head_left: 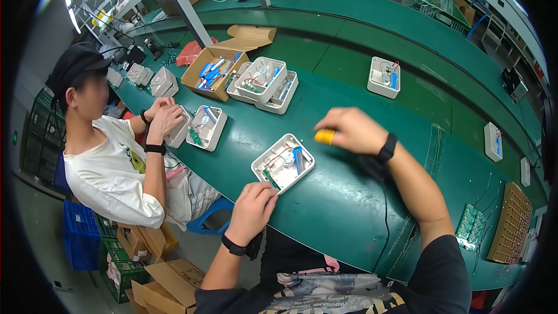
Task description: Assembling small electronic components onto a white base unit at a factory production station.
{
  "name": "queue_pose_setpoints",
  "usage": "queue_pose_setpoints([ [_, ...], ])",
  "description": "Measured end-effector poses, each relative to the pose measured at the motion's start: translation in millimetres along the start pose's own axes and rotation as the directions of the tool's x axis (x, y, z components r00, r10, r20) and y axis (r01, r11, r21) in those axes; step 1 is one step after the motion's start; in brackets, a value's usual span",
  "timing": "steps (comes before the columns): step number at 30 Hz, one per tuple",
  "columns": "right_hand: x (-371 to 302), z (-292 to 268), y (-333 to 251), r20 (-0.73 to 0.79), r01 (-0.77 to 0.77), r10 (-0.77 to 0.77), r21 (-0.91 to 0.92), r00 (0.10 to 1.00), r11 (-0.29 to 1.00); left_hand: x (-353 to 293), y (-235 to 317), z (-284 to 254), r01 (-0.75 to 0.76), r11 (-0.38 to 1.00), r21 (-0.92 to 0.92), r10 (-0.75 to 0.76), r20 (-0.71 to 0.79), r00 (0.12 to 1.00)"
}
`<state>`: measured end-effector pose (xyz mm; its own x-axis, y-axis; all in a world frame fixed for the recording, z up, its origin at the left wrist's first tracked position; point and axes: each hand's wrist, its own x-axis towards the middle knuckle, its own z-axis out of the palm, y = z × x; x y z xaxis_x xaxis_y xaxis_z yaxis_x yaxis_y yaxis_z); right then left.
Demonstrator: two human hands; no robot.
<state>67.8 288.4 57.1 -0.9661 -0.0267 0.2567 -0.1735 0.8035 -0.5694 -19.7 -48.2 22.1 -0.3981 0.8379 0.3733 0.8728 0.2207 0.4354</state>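
Observation:
In front of me a white plastic housing [283,164] lies with its hollow side up. Inside are a blue cylindrical battery [298,160], thin red and dark wires and a small green circuit board [270,178]. My left hand [254,206] grips the near left edge of this housing, with fingers closed on the rim. Beyond its right side, my right hand [351,131] is closed round a yellow tool [324,136]; only a short yellow end shows, so its kind is unclear. Below the right wrist, a black cable [385,221] runs over the green table.
At left a co-worker's hands [165,119] hold another housing. More housings [207,128] lie nearby, some stacked [261,84]. An open cardboard box [210,72] contains blue batteries. Single housings [384,77] lie farther right. Green circuit boards [471,227] sit beside a brown gridded tray [510,224].

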Motion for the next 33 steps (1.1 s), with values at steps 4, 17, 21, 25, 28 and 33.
queue_pose_setpoints([
  [4,-1.4,37.5,-24.0,0.103,-0.036,0.039,-0.034,0.994,0.999,3.3,1.8,6.6,-0.038,0.999,-0.017,0.038,0.005,0.999],
  [17,-3.3,34.3,-42.6,0.038,-0.010,-0.006,0.405,0.999,0.914,21.6,-3.1,16.4,0.197,0.980,0.033,-0.183,-0.255,0.950],
  [21,-4.2,23.6,-47.0,0.090,-0.069,0.033,0.432,0.995,0.899,32.9,-15.3,26.5,0.321,0.947,0.012,-0.319,-0.064,0.946],
  [25,0.5,16.3,-21.7,0.070,-0.025,0.007,0.257,0.998,0.966,39.1,-27.1,25.6,0.262,0.965,-0.020,-0.262,-0.071,0.962],
  [28,-4.5,17.3,-0.3,0.083,-0.019,0.011,0.095,0.997,0.995,49.6,-18.7,24.2,0.244,0.969,-0.027,-0.246,-0.104,0.964],
  [33,-5.2,26.7,13.6,0.152,-0.066,0.086,-0.130,0.985,0.989,67.5,-13.7,27.7,0.195,0.980,-0.025,-0.197,-0.104,0.975],
])
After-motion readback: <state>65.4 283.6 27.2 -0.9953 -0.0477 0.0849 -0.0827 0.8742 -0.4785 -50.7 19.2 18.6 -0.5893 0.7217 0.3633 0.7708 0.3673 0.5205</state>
